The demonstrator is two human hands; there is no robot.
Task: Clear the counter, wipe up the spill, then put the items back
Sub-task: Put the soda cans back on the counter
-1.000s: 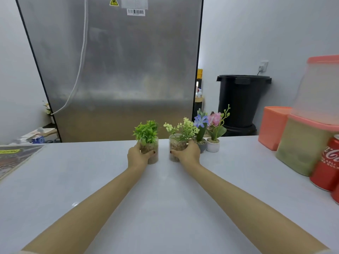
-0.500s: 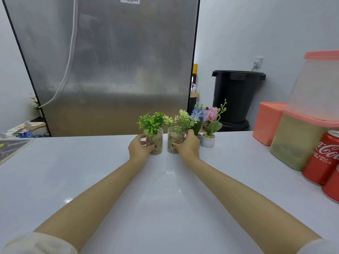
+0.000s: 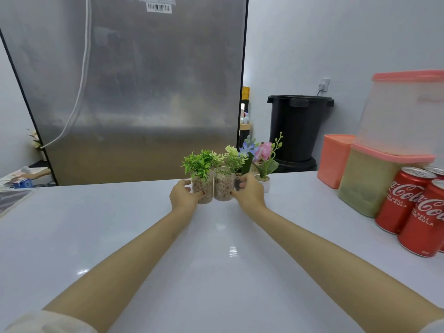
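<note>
Two small clear pots of pebbles stand side by side, touching, near the far edge of the white counter point(image 3: 216, 272). My left hand point(image 3: 183, 197) grips the left one, a bright green plant pot point(image 3: 203, 186). My right hand point(image 3: 248, 194) grips the right one, a pale yellow-green plant pot point(image 3: 224, 186). Just behind my right hand sit a blue flower pot point(image 3: 247, 150), mostly hidden, and a pink flower in a white pot point(image 3: 264, 162).
Red cola cans point(image 3: 403, 200) stand at the right edge beside stacked pink-lidded containers point(image 3: 374, 181) and a pink box point(image 3: 332, 159). Behind the counter are a steel fridge point(image 3: 144, 92) and a black bin point(image 3: 298, 126).
Both hands have slid their pots to the right and together; the two pots now touch, close to the flower pots.
</note>
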